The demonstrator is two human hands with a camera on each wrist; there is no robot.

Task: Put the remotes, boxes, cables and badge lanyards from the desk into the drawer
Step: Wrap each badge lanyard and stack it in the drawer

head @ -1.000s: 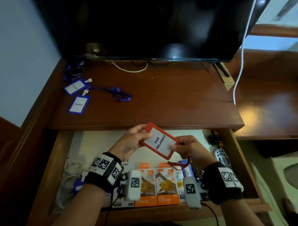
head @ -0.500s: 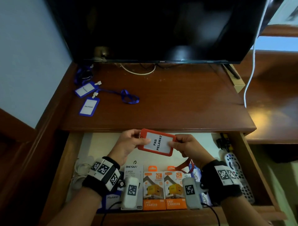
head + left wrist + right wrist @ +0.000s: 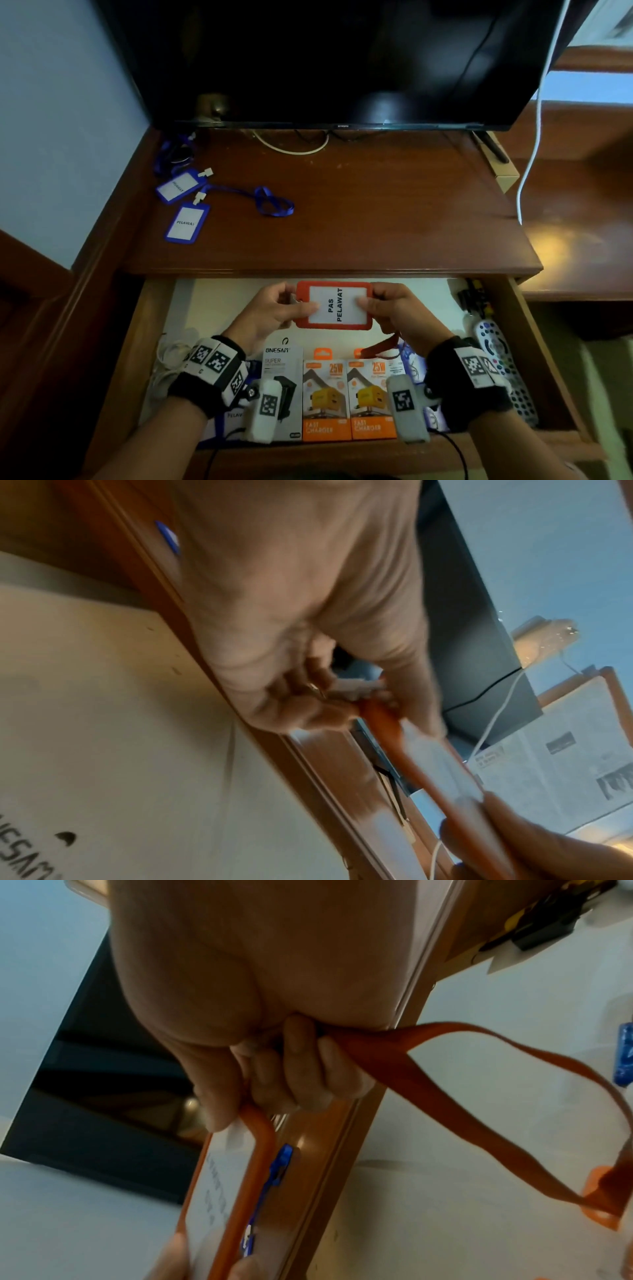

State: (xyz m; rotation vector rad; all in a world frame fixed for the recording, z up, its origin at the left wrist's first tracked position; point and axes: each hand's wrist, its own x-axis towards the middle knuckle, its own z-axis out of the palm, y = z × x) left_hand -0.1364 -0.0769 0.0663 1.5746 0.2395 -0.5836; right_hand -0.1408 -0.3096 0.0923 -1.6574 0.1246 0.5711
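Observation:
A red badge holder [image 3: 334, 305] reading "PAS PELAWAT" hangs level over the back of the open drawer [image 3: 513, 342]. My left hand [image 3: 274, 313] pinches its left edge and white clip [image 3: 356, 689]. My right hand [image 3: 397, 315] pinches its right edge [image 3: 260, 1139], and the red lanyard strap [image 3: 479, 1096] runs through its curled fingers and loops down into the drawer. Two blue badges [image 3: 186, 222] with a blue lanyard [image 3: 274, 204] lie at the desk's back left. In the drawer lie three charger boxes [image 3: 349, 397], a remote [image 3: 496, 356] and white cables [image 3: 171, 356].
A black TV [image 3: 325, 61] stands at the back of the wooden desk [image 3: 376, 212]. A white cable [image 3: 534, 120] hangs down at the right. A small cardboard box [image 3: 503, 171] sits under the TV's right foot. A lower wooden shelf [image 3: 582, 240] lies to the right.
Both hands have turned the red badge from tilted to level and carried it slightly back toward the desk's edge, over the drawer. The head view has shifted closer.

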